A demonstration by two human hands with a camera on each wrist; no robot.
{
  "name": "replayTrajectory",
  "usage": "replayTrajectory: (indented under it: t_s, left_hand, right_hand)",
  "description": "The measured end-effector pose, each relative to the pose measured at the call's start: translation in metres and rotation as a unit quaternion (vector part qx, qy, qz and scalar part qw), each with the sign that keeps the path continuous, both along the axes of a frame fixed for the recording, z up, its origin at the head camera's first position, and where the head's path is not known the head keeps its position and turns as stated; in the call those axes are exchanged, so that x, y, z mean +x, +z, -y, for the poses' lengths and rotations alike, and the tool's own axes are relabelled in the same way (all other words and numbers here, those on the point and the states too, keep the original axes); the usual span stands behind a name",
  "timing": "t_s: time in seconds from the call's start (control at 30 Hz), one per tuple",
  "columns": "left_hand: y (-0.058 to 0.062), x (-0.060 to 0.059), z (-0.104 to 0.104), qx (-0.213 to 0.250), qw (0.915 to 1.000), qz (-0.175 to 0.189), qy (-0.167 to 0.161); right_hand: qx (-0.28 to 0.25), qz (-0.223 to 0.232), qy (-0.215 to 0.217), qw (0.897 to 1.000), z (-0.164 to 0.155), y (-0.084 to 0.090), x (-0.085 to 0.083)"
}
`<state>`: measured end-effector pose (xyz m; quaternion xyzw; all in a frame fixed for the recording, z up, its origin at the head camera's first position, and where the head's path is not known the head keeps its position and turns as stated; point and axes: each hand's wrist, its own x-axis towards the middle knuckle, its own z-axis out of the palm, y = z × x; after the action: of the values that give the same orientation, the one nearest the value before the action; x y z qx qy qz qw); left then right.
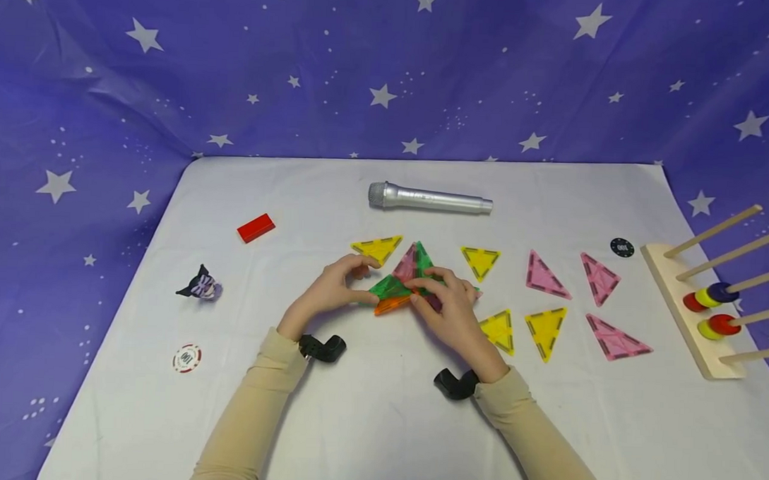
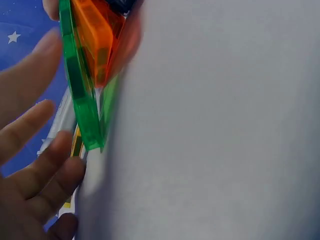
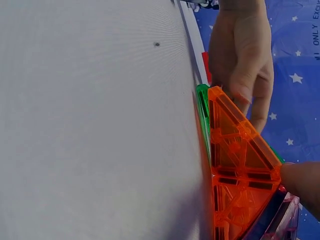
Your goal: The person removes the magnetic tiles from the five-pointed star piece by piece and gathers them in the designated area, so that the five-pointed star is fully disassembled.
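Observation:
A small structure of translucent magnetic tiles stands in the middle of the table, with green [image 1: 392, 288], pink [image 1: 405, 265] and orange [image 1: 393, 305] triangles. My left hand [image 1: 334, 289] is at its left corner, thumb by the green tip and fingers loosely spread in the left wrist view. My right hand [image 1: 448, 309] pinches the structure near its top. The right wrist view shows a fingertip of it against the upper corner of an orange magnetic tile [image 3: 232, 145]. The right hand hides part of the structure's right side.
Loose yellow tiles [image 1: 544, 332] and pink tiles [image 1: 602, 278] lie to the right, another yellow tile [image 1: 379, 249] behind. Around them are a silver microphone [image 1: 433, 199], red block [image 1: 255, 228], small figure [image 1: 203, 285], poker chips [image 1: 187, 358] and a wooden peg rack [image 1: 693, 314].

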<state>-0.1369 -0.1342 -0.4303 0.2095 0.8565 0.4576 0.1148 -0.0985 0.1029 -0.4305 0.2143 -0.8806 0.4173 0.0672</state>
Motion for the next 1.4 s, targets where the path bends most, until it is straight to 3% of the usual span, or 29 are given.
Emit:
replayTrajectory:
  t_s: [0.1,0.27,0.43,1.07,1.3,1.4]
  left_hand:
    - [0.0,-0.002,0.001,-0.049,0.9978,0.004,-0.044]
    - [0.006,-0.011,-0.002,-0.15,0.9827,0.011,-0.108]
    - [0.01,-0.02,-0.006,-0.176,0.975,0.029,-0.132]
    - [0.004,-0.017,-0.003,-0.116,0.9859,0.006,-0.121]
    - [-0.004,-0.013,0.001,-0.051,0.9939,0.018,-0.096]
    - [-0.004,-0.011,0.001,-0.044,0.9948,0.006,-0.092]
  right_hand:
    - [0.0,-0.002,-0.001,1.0,0.0,-0.001,-0.001]
    - [-0.002,-0.003,-0.001,1.0,0.0,-0.003,-0.001]
    - [0.001,-0.002,0.002,1.0,-0.001,-0.003,-0.001]
    - [0.013,0.002,0.008,1.0,0.001,-0.002,0.0]
    - [0.022,0.004,0.008,1.0,0.002,-0.002,0.0]
    - [0.027,0.005,0.009,1.0,0.002,-0.002,0.001]
